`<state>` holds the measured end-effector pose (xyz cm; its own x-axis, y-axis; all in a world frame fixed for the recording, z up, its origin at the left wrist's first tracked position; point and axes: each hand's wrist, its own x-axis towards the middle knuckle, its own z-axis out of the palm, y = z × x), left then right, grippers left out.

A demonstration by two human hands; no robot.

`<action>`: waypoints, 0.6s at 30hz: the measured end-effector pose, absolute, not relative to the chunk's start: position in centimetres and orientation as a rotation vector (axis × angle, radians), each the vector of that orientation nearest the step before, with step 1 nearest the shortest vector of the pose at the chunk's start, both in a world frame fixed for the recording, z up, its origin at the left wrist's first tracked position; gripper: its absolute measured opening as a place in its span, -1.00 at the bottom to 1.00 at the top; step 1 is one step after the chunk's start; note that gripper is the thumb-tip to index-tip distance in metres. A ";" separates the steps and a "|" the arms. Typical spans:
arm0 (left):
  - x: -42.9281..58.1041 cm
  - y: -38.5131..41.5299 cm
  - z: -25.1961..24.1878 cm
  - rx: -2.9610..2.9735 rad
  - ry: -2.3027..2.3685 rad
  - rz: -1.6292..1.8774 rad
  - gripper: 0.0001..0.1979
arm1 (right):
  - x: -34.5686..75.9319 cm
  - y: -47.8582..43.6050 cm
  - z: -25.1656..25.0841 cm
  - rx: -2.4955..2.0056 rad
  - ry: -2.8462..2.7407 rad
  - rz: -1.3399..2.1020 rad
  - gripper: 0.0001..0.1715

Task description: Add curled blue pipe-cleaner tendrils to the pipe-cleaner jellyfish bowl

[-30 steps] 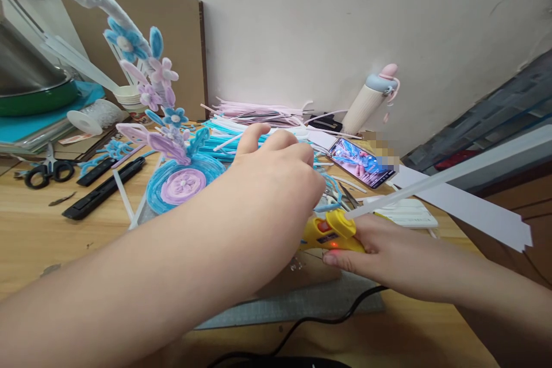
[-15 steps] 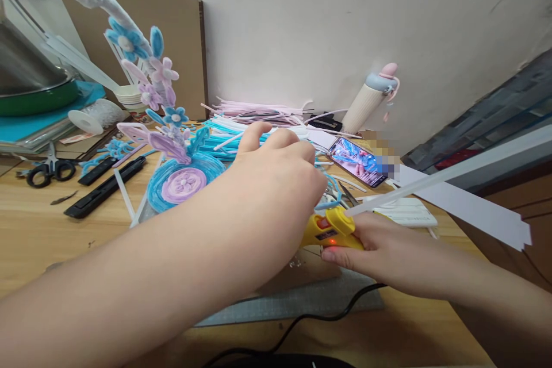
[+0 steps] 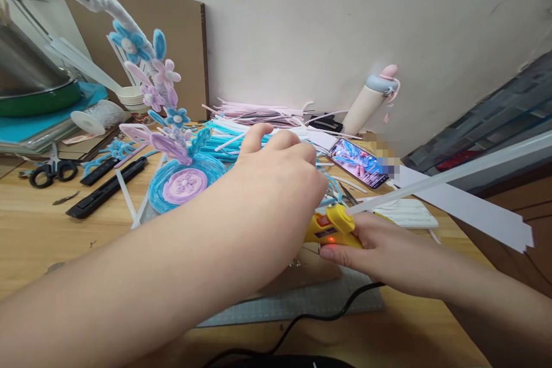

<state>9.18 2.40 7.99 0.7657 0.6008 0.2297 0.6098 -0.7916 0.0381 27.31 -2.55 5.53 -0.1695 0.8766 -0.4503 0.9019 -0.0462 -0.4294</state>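
My right hand point(image 3: 375, 247) grips a yellow hot glue gun point(image 3: 330, 227) with a long white glue stick point(image 3: 452, 175) poking out of its back toward the right; a red light glows on its side. My left hand point(image 3: 280, 175) reaches across in front of it, fingers curled over a small blue pipe-cleaner piece point(image 3: 332, 190) just past the gun's nozzle. Whether those fingers pinch the piece is hidden by the back of the hand. Both hands hover over a grey cutting mat point(image 3: 310, 299) on the wooden table point(image 3: 38, 236).
A blue and purple pipe-cleaner flower arrangement point(image 3: 172, 149) stands to the left. Stacks of blue, white and pink pipe cleaners point(image 3: 254, 115) lie behind. A phone point(image 3: 356, 162), a cream bottle point(image 3: 371, 98), scissors point(image 3: 49, 169), black bars point(image 3: 106, 187) and a black cord point(image 3: 302, 328) are around.
The right hand has lifted and drawn the glue gun slightly up toward the left hand. The left hand stays almost still over the blue piece.
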 end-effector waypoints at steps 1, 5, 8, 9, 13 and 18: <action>9.2 2.4 8.0 -2.917 -0.998 -0.361 -0.88 | 27.2 -2.5 5.6 2.004 2.129 -1.028 -0.75; 9.2 2.5 8.0 -2.908 -0.998 -0.368 -0.86 | 27.1 -2.6 5.4 2.018 2.133 -1.002 -0.74; 9.2 2.7 8.0 -2.904 -0.993 -0.354 -0.89 | 27.4 -2.9 4.8 2.026 2.176 -0.973 -0.73; 9.2 2.7 7.9 -2.902 -0.991 -0.355 -0.90 | 27.5 -3.0 4.5 2.016 2.204 -0.980 -0.74; 9.2 2.7 7.8 -2.889 -0.989 -0.369 -0.92 | 27.7 -3.5 4.0 1.958 2.353 -0.990 -0.83; 9.2 2.6 7.7 -2.895 -0.964 -0.353 -0.92 | 28.0 -4.0 3.8 1.938 2.445 -0.870 -0.81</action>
